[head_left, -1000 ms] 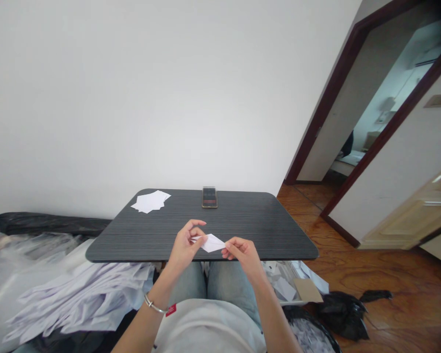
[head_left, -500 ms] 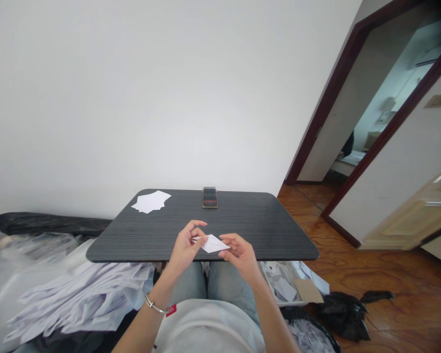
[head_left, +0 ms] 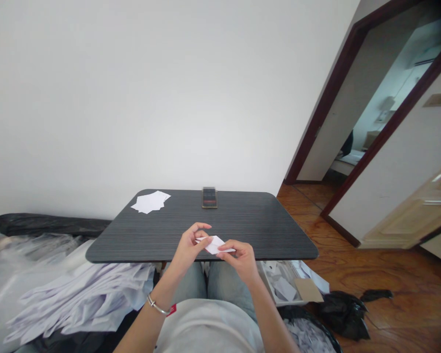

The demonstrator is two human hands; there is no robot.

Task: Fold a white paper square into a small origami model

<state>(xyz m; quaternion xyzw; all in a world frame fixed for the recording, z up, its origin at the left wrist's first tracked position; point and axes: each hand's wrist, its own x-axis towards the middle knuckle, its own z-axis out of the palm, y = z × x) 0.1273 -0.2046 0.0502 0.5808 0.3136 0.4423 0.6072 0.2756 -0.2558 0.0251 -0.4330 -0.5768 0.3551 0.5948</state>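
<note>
Left hand (head_left: pixel 186 251) and right hand (head_left: pixel 239 260) pinch folded white paper (head_left: pixel 215 244); dark table (head_left: pixel 264 240) beneath; phone (head_left: pixel 209 197) beyond

A small sheet of white paper (head_left: pixel 215 244), folded into a narrow, pointed kite shape with sharp creases; it sits almost level, its slim left point pinched by the left hand (head_left: pixel 187 251); its right end is gripped by the right hand (head_left: pixel 240 258).

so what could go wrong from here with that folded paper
The folded white paper sits pinched between the left hand and right hand, just over the dark table's near edge, so it could slip down onto the paper heap below. Gripped only at its edges, it might also crease unevenly.
</note>
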